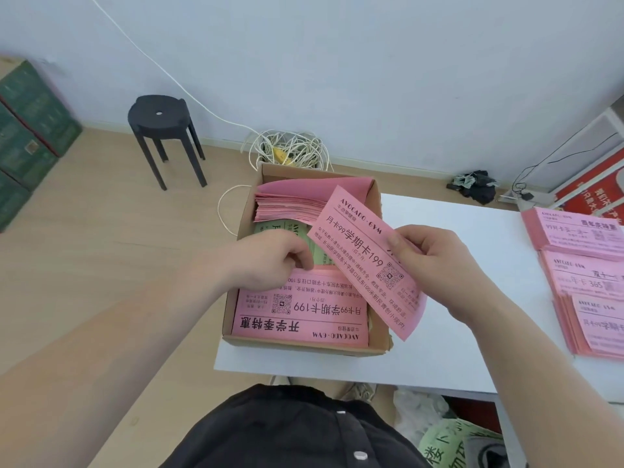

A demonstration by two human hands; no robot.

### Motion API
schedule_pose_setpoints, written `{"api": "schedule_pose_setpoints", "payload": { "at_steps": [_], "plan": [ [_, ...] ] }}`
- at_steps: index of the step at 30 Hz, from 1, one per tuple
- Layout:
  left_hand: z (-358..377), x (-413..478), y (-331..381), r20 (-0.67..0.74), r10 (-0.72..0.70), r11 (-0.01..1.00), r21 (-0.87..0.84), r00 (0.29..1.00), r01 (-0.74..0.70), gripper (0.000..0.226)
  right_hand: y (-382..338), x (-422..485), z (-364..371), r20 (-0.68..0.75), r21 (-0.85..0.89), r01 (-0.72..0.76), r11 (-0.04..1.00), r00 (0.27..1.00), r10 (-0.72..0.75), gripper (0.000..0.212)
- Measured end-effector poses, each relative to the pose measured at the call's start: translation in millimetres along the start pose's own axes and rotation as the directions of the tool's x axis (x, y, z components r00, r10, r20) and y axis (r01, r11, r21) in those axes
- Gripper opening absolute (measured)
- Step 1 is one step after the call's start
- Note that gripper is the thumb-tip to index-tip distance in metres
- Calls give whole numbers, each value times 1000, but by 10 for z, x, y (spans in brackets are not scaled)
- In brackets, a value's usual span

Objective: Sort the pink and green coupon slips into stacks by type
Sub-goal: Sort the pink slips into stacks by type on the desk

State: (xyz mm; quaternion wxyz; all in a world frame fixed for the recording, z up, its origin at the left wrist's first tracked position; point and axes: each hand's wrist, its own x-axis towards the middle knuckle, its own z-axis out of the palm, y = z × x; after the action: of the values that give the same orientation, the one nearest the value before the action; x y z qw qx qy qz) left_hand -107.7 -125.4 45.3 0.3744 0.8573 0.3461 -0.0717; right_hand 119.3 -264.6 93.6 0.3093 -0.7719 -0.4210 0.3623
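A cardboard box sits at the left end of the white table. It holds a bundle of pink slips at the far end, a green slip in the middle and a large pink slip at the near end. My right hand pinches a tilted pink slip above the box. My left hand reaches into the box, its curled fingertips on the papers where the green slip meets the large pink one. Three pink stacks lie at the table's right edge.
A black stool stands on the wooden floor to the left, with green boxes at the far left. A coil of white cable lies behind the box. Dark cloth and red packaging sit by the wall.
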Motion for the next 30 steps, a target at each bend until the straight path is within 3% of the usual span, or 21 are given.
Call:
{"api": "schedule_pose_setpoints", "payload": {
  "at_steps": [7, 10, 11, 13, 15, 17, 20, 24, 26, 28, 30],
  "plan": [
    [41, -25, 6, -37, -11, 1000, -21, 999, 10, 14, 63, -35, -86, 20, 44, -44, 998, 999, 43, 28],
    [89, -10, 58, -181, 3, 978, 208, 983, 35, 40, 58, -71, -221, 40, 32, 0, 999, 999, -1, 25],
    [99, -6, 124, -262, 27, 985, 169, 965, 18, 54, 40, -86, -286, 67, 26, 19, 999, 998, -20, 23],
    [55, -9, 363, -355, -3, 988, -148, 935, -53, 71, 11, -97, -436, 123, -32, 56, 998, 991, -52, 19],
    [0, 1, 635, -257, -39, 846, -523, 966, -105, 62, 28, -83, -605, 150, -116, 81, 990, 987, -63, 17],
    [-19, 39, 865, -119, -7, 719, -691, 993, -78, 46, 93, -61, -802, 135, -175, 79, 981, 989, -55, 15],
    [68, 144, 1119, -104, -42, 586, -808, 994, -60, 24, 249, -53, -1135, 103, -266, 71, 961, 994, -45, 16],
    [341, 393, 1544, -171, -66, 765, -641, 983, -61, 18, 506, -121, -1559, 98, -301, 66, 951, 994, -38, 15],
    [469, 531, 1746, -150, -57, 732, -678, 987, -61, 39, 628, -166, -1744, 102, -271, 55, 961, 994, -28, 15],
    [559, 682, 1905, -62, -84, 588, -809, 995, -1, 69, 748, -188, -1933, 86, -281, 45, 959, 996, -21, 15],
    [656, 803, 2041, -27, -67, 530, -848, 997, 12, 73, 869, -189, -2127, 68, -307, 26, 951, 998, -6, 15]
  ]
}}
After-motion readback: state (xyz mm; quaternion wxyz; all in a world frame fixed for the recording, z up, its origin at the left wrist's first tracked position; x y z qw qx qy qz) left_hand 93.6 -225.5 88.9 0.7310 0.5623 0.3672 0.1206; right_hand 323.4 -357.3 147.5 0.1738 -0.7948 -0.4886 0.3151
